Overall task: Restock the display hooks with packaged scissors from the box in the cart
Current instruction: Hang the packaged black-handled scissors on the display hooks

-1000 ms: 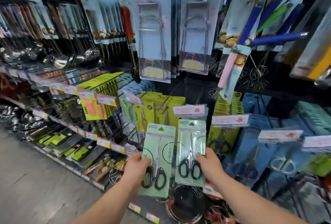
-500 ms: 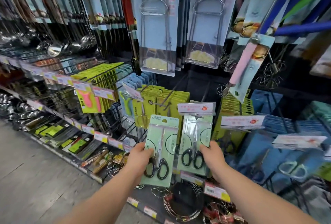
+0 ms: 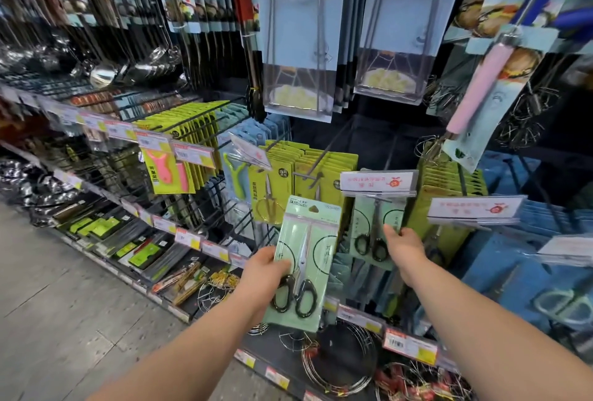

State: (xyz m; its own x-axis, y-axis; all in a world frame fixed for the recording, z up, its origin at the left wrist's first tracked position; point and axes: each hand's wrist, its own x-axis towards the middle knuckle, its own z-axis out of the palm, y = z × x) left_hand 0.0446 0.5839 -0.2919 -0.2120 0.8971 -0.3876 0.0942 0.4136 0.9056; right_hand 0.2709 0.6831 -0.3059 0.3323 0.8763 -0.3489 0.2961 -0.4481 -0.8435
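My left hand (image 3: 261, 275) grips a pale green card pack of black-handled scissors (image 3: 306, 259) by its left edge, held upright in front of the shelf. A second identical scissors pack (image 3: 373, 229) hangs under the white price tag (image 3: 378, 180) of a display hook. My right hand (image 3: 404, 248) pinches that pack's right edge. The hook's rod is mostly hidden behind the tag. The box and cart are out of view.
Yellow-green packs (image 3: 324, 166) hang on hooks behind. Blue packs (image 3: 513, 259) fill the right side. Clear-packed wire tools (image 3: 300, 47) hang overhead. Peelers (image 3: 168, 166) hang at left. Wire racks (image 3: 340, 365) lie on the bottom shelf. Grey floor (image 3: 64, 320) lies to the left.
The right hand has pushed its scissors pack up and back under the price tag onto the hook. The left hand's pack has stayed in front, and my view has moved closer.
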